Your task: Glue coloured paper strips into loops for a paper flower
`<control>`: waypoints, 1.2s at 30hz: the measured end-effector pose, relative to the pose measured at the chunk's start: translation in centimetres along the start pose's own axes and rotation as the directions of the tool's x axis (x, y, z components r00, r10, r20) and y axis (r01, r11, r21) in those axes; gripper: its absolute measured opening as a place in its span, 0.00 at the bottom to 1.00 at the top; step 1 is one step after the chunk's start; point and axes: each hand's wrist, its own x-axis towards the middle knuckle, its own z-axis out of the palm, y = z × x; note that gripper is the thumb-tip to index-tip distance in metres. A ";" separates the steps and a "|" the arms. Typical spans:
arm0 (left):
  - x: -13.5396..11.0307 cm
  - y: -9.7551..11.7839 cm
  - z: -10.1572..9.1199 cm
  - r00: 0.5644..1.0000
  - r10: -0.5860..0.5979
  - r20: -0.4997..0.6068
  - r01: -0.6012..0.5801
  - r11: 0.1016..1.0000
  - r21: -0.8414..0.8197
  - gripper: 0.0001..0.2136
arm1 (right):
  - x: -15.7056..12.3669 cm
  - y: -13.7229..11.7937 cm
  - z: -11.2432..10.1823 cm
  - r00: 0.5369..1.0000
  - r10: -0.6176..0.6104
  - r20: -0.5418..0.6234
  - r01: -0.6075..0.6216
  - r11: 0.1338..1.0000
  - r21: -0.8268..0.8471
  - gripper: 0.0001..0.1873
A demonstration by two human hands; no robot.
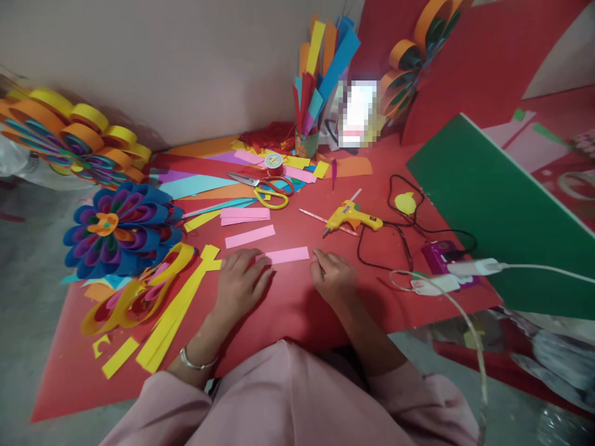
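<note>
A pink paper strip lies flat on the red sheet between my two hands. My left hand rests palm down with its fingers stretched, the fingertips on the strip's left end. My right hand sits at the strip's right end with its fingers curled in, the tips touching the paper edge. Two more pink strips lie just beyond. A yellow glue gun lies to the right of them, its black cord trailing off.
Scissors and a red spool lie further back among coloured paper. Paper flowers and yellow strips fill the left. A cup of strips stands at the back. A green board and a power plug sit right.
</note>
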 end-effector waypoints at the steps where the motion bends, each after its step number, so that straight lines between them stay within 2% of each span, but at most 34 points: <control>1: 0.6 0.7 0.3 0.998 0.016 0.054 -0.015 1.000 -0.012 0.11 | 0.0 0.0 -0.1 1.000 0.003 0.002 -0.003 1.000 -0.001 0.18; 3: 1.8 2.0 1.0 0.989 0.067 0.129 -0.062 0.997 -0.046 0.13 | 0.1 -0.1 -0.2 1.000 -0.002 0.002 0.002 1.000 0.004 0.17; 6: 3.2 3.1 2.4 0.984 0.085 0.159 -0.078 0.996 -0.050 0.15 | 0.2 0.0 -0.4 1.000 -0.004 -0.016 0.004 1.000 0.012 0.16; 11: 3.4 2.9 3.9 0.983 0.072 0.169 -0.061 0.996 -0.067 0.15 | 0.4 0.3 -0.3 0.999 0.043 0.006 -0.043 0.998 0.051 0.17; 21: 2.7 2.4 3.9 0.987 0.071 0.143 -0.053 0.991 -0.126 0.11 | 0.6 0.9 -0.4 0.990 0.082 0.119 -0.109 0.963 0.247 0.19; 25: 2.8 2.6 3.8 0.984 0.124 0.125 -0.113 0.989 -0.095 0.11 | 0.8 0.9 -0.6 0.989 0.084 0.122 -0.121 0.931 0.344 0.17; 28: 2.9 2.7 3.8 0.981 0.158 0.111 -0.151 0.986 -0.071 0.12 | 1.0 0.9 -0.7 0.983 0.149 0.110 -0.181 0.896 0.405 0.15; 31: 2.7 2.7 3.8 0.981 0.173 0.088 -0.166 0.983 -0.082 0.11 | 1.1 1.0 -0.7 0.969 0.218 0.113 -0.246 0.883 0.399 0.18; 36: 1.9 2.7 3.6 0.980 0.183 0.071 -0.176 0.979 -0.102 0.10 | 1.1 1.0 -0.6 0.971 0.218 0.102 -0.240 0.908 0.345 0.25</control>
